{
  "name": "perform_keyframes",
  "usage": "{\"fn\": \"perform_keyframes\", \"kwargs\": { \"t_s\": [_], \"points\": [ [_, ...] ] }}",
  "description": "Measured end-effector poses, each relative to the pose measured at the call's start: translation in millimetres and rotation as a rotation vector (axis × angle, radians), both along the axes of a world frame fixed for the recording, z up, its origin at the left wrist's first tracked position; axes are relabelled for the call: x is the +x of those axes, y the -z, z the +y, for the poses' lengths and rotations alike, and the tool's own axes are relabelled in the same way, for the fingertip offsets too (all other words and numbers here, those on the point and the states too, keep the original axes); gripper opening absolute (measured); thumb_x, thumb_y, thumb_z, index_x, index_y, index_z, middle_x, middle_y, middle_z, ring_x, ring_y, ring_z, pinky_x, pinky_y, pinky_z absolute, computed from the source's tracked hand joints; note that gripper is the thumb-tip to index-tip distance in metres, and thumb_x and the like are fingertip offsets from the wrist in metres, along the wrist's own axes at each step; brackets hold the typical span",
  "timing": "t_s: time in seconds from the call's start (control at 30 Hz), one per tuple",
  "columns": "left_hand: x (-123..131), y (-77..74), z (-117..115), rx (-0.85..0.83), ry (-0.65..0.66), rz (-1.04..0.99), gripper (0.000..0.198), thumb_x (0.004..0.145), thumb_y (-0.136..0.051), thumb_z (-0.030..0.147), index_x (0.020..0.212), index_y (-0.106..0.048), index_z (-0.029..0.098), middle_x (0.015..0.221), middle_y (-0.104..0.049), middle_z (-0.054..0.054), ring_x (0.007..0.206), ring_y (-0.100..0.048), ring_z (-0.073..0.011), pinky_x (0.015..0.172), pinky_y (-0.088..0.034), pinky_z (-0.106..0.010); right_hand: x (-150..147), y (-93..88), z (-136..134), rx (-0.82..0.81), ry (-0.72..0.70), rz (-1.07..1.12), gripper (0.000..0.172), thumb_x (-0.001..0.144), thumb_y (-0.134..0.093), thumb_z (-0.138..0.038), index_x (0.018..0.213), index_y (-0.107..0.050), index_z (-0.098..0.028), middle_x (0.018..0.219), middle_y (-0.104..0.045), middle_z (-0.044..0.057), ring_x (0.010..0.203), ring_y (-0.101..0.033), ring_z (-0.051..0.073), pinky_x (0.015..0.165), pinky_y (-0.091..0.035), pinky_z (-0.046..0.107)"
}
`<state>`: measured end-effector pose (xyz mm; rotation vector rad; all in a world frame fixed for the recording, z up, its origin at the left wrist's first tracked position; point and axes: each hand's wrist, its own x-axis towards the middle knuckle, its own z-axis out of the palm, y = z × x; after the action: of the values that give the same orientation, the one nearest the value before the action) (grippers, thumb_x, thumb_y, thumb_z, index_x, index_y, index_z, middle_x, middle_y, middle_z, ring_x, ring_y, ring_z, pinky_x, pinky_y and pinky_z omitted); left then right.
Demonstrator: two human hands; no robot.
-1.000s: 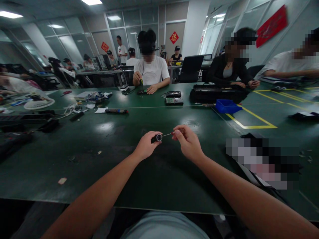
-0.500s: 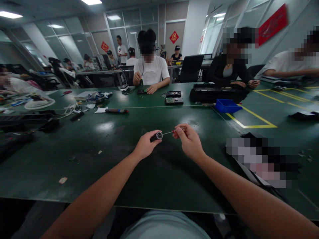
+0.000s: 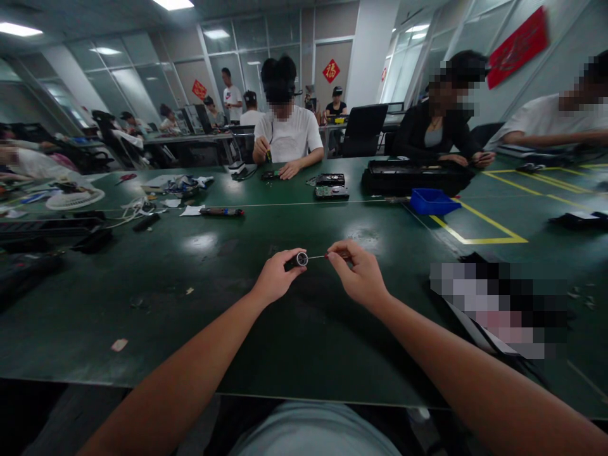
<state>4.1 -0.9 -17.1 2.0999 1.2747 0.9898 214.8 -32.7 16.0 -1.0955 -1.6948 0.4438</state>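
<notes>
My left hand (image 3: 276,278) is closed round a black cylindrical part (image 3: 300,258) whose round, silver-rimmed end faces right and towards me. In my right hand (image 3: 358,272) is a screwdriver (image 3: 317,256) with a thin metal shaft; a bit of red handle shows at my fingertips and the rest is hidden in my grip. The shaft points left, and its tip reaches the round end of the cylinder. Whether the tip sits inside or only touches the rim I cannot tell. Both hands are held above the green table (image 3: 237,342).
A blue tray (image 3: 433,202) and a long black housing (image 3: 415,177) are at the far right. Green circuit-board parts (image 3: 331,192) lie before a person in white (image 3: 287,136) opposite. A dark tool (image 3: 222,212) and white cable (image 3: 137,209) lie left. A blurred-out object (image 3: 498,310) is near my right arm.
My right hand has turned slightly, its fingers curled further round the handle, and the shaft now lies more level. My left hand has shifted barely leftwards with the cylinder.
</notes>
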Motion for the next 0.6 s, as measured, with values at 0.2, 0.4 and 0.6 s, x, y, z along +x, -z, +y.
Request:
{"fn": "perform_keyframes", "kwargs": {
  "t_s": [0.2,0.4,0.6],
  "points": [
    [0,0.5,0,-0.012,0.017,0.019,0.041,0.085,-0.071,0.021,0.126,-0.066,0.026,0.123,-0.069,-0.005,0.115,-0.061,-0.0231,0.105,-0.043,-0.042,0,-1.9,-2,-0.077,0.004,-0.025,0.020,0.097,-0.049,-0.035,0.093,-0.063,-0.022,0.072,-0.065,0.001,0.063,-0.060,0.017,0.061,-0.045,0.031],
    [1,-1.3,-1,-0.014,-0.001,0.032,0.042,0.086,-0.071,0.023,0.127,-0.065,0.027,0.126,-0.068,-0.005,0.119,-0.059,-0.0243,0.108,-0.041,-0.045,-2,5.9,4,-0.157,-0.021,0.296,0.018,0.091,-0.058,-0.036,0.103,-0.059,-0.022,0.085,-0.069,0.004,0.078,-0.066,0.019,0.073,-0.052,0.035],
    [2,-1.5,-2,-0.032,0.022,-0.023,0.042,0.086,-0.070,0.022,0.128,-0.065,0.025,0.129,-0.067,-0.005,0.122,-0.059,-0.0233,0.111,-0.039,-0.043,-4,12.2,14,-0.269,-0.085,0.555,0.026,0.089,-0.060,-0.046,0.094,-0.064,-0.021,0.081,-0.066,0.002,0.073,-0.064,0.017,0.075,-0.055,0.036]
  ]
}}
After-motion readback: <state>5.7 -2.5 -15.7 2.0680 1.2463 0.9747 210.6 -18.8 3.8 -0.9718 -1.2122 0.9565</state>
